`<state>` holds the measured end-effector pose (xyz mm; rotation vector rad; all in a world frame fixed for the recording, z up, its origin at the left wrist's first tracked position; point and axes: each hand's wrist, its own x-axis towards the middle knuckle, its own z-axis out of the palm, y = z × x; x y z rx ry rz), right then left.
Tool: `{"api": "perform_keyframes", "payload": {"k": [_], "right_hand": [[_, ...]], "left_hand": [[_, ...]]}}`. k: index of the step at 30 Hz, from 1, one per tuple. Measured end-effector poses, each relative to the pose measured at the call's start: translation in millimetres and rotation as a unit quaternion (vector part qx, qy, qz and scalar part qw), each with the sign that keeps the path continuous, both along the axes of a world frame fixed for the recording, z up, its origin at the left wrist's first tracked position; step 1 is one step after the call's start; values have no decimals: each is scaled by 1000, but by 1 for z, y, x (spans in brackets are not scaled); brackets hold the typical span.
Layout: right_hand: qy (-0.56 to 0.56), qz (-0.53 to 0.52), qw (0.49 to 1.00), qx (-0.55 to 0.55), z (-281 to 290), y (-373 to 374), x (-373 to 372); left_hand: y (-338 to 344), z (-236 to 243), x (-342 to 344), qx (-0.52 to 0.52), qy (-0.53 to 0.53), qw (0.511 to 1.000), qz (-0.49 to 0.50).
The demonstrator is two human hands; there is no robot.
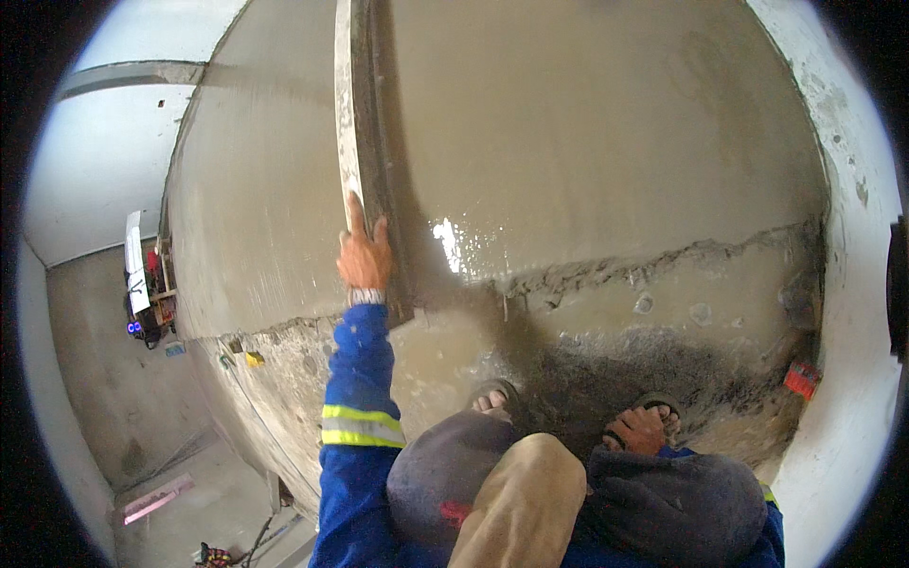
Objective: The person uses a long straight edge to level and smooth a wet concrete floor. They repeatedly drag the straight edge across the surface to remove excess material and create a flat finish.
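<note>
A long straightedge, pale on one side and dark on the other, runs from the top edge down over smooth wet mortar. My left hand is closed on its near end, index finger stretched along the pale side and thumb on the other. Low beside my right sandalled foot is my right hand, partly hidden by my knee. Its fingers look curled; whatever they hold, if anything, is hidden. My left foot stands on the rough, wet strip in front of the mortar's ragged edge.
White walls stand at right and left. A red object lies by the right wall. Tools and a white board are at far left, near a yellow piece and a cable. A pink strip lies on the lower floor.
</note>
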<state>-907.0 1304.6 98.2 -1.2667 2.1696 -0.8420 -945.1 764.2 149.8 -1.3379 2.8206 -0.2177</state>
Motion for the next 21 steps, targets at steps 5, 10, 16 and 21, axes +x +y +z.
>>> {"api": "perform_keyframes", "payload": {"k": [5, 10, 16, 21], "right_hand": [[-25, 17, 999, 21, -1, 2, 1], [-11, 29, 999, -19, -10, 2, -2], [-10, 42, 999, -1, -6, 4, -1], [23, 24, 999, -26, -22, 12, 9]], "left_hand": [[2, 4, -4, -13, 17, 1000, -18], [-9, 8, -27, -33, 0, 999, -8], [21, 14, -15, 11, 7, 1000, 16], [-3, 3, -55, -40, 33, 998, -26]]}}
